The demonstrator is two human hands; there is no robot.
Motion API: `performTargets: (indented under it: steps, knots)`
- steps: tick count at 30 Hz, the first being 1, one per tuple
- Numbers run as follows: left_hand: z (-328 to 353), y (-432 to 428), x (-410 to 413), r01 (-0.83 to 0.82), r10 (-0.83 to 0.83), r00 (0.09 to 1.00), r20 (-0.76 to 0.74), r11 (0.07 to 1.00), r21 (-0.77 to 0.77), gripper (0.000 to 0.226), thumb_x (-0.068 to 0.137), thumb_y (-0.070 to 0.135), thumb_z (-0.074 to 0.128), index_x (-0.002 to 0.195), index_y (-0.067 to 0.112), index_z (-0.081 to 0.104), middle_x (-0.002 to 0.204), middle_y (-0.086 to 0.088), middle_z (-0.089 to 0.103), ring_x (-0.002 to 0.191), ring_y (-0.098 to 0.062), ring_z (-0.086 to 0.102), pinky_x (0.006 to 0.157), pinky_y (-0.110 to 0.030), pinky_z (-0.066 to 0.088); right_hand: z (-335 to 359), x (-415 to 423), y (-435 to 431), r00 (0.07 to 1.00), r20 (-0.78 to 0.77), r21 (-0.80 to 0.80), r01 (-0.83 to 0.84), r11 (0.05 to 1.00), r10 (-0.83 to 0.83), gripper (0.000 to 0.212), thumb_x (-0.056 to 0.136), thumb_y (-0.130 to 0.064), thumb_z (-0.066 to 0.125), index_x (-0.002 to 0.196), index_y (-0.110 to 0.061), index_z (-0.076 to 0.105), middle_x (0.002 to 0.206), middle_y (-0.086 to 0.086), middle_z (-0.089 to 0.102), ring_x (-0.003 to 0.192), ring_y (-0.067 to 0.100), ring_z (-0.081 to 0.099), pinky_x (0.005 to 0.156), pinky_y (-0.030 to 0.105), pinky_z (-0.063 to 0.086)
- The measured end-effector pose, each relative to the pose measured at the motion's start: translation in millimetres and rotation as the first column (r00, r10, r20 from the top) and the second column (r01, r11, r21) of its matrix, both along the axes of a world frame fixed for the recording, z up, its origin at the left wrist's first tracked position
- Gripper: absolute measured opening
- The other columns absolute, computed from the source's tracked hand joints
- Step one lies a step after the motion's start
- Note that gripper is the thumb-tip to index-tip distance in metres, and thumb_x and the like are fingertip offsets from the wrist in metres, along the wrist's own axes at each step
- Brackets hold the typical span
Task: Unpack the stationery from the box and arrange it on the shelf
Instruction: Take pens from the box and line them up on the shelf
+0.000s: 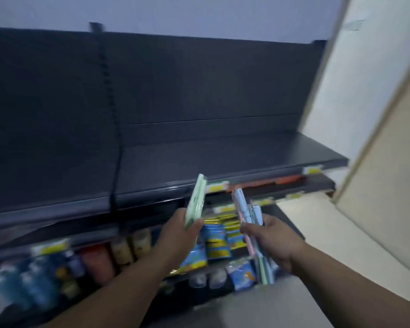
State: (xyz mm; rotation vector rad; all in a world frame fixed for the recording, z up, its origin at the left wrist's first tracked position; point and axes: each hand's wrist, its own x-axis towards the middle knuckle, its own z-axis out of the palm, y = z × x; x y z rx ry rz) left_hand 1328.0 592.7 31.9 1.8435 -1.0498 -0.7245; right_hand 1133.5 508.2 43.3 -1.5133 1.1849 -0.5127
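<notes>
Your left hand [178,233] holds a green pack [195,200]. Its fingers [175,215] curl round the low end. The pack stands up, tipped a bit, just in front of the front edge of the dark shelf [223,159]. Your right hand [273,240] holds a bunch of packs [247,214], pink, blue and green, with its fingers curled round the middle. Blue bags [214,242] sit lower down, behind your hands.
</notes>
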Motion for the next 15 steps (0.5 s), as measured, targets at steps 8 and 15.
performTargets:
  steps: [8,15]
  knots:
    - [8,-113,-122,0.263,-0.264,0.965,0.016,0.964,0.037,0.028,0.094,0.034,0.056,0.118,0.022,0.051,0.089,0.001,0.065,0.077,-0.014,0.065,0.062,-0.025,0.051,-4,-133,-63,0.968,0.054,0.074,0.242,0.967,-0.247,0.011,0.089,-0.017,0.062,0.084,-0.007,0.06,0.07,0.011,0.063,0.062,0.021,0.057,0.063,0.034,0.048]
    - [8,-218,-132,0.317,-0.317,0.948,-0.007,0.948,0.039,0.024,0.086,0.04,0.063,0.103,0.024,0.059,0.086,0.004,0.068,0.077,-0.015,0.067,0.071,-0.035,0.057,-15,-145,-157,0.935,0.078,0.119,0.335,0.935,-0.345,0.023,0.086,-0.025,0.067,0.098,-0.006,0.067,0.087,0.02,0.067,0.076,0.026,0.061,0.079,0.043,0.054]
